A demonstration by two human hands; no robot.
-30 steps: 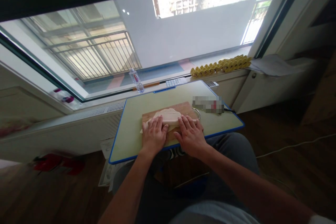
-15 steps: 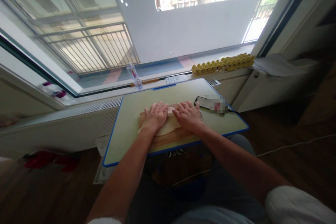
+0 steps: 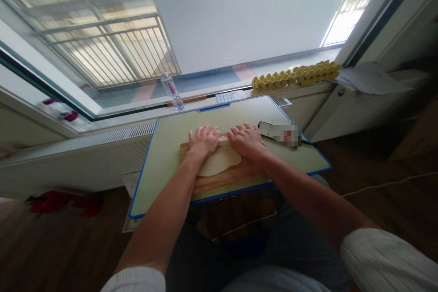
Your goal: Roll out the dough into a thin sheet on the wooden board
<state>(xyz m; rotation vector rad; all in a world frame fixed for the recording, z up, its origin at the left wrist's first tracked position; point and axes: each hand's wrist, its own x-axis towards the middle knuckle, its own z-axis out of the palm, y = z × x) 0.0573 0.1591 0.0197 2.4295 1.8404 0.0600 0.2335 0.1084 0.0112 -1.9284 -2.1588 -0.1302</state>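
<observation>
A flat sheet of pale dough (image 3: 221, 162) lies on a wooden cutting board (image 3: 219, 180). Across its far part runs a pale rolling pin (image 3: 223, 138), seen only in the short gap between my hands; dough may be wrapped around it. My left hand (image 3: 204, 139) presses down on the pin's left side, fingers bent over it. On the right side, my right hand (image 3: 245, 139) rests the same way, its thumb toward the middle. Both palms hide the ends of the pin.
The board sits on a small blue-edged table (image 3: 160, 159). A phone (image 3: 268, 129) lies right of the board. Along the windowsill are a clear bottle (image 3: 172, 92), a white keypad-like object (image 3: 226, 97) and yellow egg trays (image 3: 296, 76). A radiator (image 3: 112, 139) stands beyond the table.
Both hands have moved toward the board's far edge with the rolling pin. More of the dough sheet shows on the near side. The head view has shifted slightly.
</observation>
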